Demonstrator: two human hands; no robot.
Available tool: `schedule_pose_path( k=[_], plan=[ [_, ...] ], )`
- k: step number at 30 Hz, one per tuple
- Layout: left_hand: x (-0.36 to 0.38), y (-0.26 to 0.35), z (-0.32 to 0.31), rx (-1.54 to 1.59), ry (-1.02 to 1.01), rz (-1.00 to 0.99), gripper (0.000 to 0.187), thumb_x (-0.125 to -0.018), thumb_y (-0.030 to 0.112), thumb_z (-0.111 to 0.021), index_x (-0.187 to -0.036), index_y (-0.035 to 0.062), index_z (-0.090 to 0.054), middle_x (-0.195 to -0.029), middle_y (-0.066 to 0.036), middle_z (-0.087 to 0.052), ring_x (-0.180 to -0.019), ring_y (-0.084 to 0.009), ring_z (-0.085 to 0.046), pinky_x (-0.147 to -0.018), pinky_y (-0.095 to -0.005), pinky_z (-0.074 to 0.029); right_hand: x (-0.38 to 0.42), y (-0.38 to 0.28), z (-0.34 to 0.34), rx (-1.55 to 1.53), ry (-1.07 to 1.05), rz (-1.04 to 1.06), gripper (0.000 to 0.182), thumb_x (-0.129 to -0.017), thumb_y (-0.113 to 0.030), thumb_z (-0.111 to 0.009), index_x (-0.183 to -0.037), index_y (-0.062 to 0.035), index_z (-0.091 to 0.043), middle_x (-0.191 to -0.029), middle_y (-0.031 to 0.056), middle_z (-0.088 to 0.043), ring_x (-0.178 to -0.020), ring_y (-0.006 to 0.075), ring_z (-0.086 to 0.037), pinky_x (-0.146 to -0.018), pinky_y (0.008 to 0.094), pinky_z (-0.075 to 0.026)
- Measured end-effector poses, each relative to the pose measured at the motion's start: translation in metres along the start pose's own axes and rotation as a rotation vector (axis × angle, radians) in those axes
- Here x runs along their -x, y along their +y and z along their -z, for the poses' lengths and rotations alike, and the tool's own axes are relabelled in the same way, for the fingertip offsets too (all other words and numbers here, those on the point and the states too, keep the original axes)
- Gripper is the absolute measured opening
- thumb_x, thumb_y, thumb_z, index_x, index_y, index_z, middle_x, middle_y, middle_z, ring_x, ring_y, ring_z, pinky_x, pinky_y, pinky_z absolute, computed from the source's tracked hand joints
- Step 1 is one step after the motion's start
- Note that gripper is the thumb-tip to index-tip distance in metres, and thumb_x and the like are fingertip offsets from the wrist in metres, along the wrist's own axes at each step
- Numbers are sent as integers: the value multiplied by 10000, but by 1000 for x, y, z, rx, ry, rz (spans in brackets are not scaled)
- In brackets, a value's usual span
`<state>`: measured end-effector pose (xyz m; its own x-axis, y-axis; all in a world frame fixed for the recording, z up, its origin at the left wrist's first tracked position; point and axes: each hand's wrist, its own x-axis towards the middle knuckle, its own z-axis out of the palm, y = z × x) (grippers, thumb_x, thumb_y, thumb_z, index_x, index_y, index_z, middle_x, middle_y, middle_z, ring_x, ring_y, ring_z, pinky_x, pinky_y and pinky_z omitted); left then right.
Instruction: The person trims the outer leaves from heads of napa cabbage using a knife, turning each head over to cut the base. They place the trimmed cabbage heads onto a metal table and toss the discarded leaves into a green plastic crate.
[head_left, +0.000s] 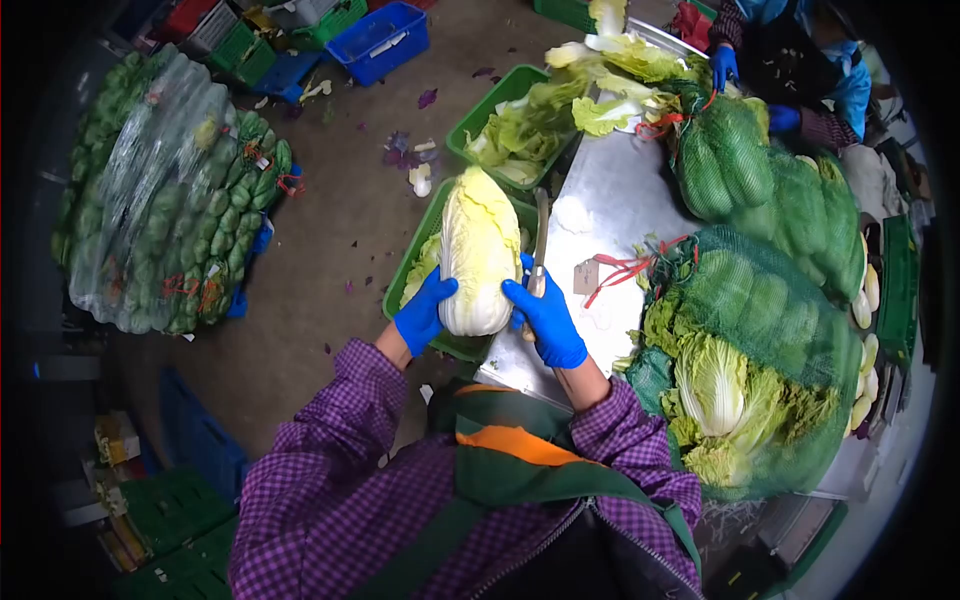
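A trimmed pale-yellow napa cabbage (480,250) is held up over a green crate (402,290) of loose leaves. My left hand (425,318), in a blue glove, grips its left lower side. In my right hand (548,318), also gloved in blue, is a knife (541,235) with its blade pointing up and away. The right thumb rests against the cabbage's lower right side. Right of my hands, a green mesh sack (765,300) lies on the metal table (612,190), with untrimmed napa cabbage (712,385) showing at its opening.
Another crate (500,95) holds leaves farther back. More filled mesh sacks (725,150) lie at the back right, where a co-worker's gloved hand (724,66) shows. Wrapped sacks of greens (165,200) are stacked at left. A blue crate (378,42) and scraps lie on the floor.
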<state>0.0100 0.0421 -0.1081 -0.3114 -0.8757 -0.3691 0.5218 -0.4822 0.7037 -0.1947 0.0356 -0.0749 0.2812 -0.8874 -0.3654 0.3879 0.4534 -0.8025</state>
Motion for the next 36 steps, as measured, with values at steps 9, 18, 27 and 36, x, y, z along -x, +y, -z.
schedule_pose_path(
  k=[9, 18, 27, 36],
  plan=[
    [-1, -26, 12, 374, -69, 86, 759, -861, 411, -600, -1431, 38, -265, -1422, -177, -381, -1290, -329, -406, -1083, -485, -324, 5, -14, 9, 9, -43, -132, 534, -824, -171, -698, -1263, -6, -442, -902, 23, -576, -577, 59, -496, -499, 193, -424],
    [6, 7, -16, 401, -41, -188, 1033, -718, 793, -453, -1457, 109, -220, -1438, -177, -344, -1285, -389, -383, -1057, -559, -320, -9, 1, 52, 51, 88, -175, 331, -859, -197, -656, -1123, -49, -522, -854, 26, -607, -479, 77, -507, -416, 215, -402],
    [-1, -14, -16, 223, -32, 35, 821, -845, 433, -613, -1446, 47, -209, -1449, -175, -322, -1306, -336, -374, -1062, -498, -345, 21, -13, -13, 495, 216, 238, 742, -746, -310, -769, -1305, 49, -440, -1200, 189, -580, -962, 257, -625, -856, 344, -486],
    [3, -19, -14, 195, 19, -3, 655, -867, 215, -603, -1410, 21, -291, -1372, -154, -442, -1244, -296, -464, -1053, -435, -373, 2, -19, 29, 415, 400, 54, 312, -773, -195, -744, -953, 4, -584, -677, 52, -615, -459, 101, -525, -415, 233, -426]
  ],
)
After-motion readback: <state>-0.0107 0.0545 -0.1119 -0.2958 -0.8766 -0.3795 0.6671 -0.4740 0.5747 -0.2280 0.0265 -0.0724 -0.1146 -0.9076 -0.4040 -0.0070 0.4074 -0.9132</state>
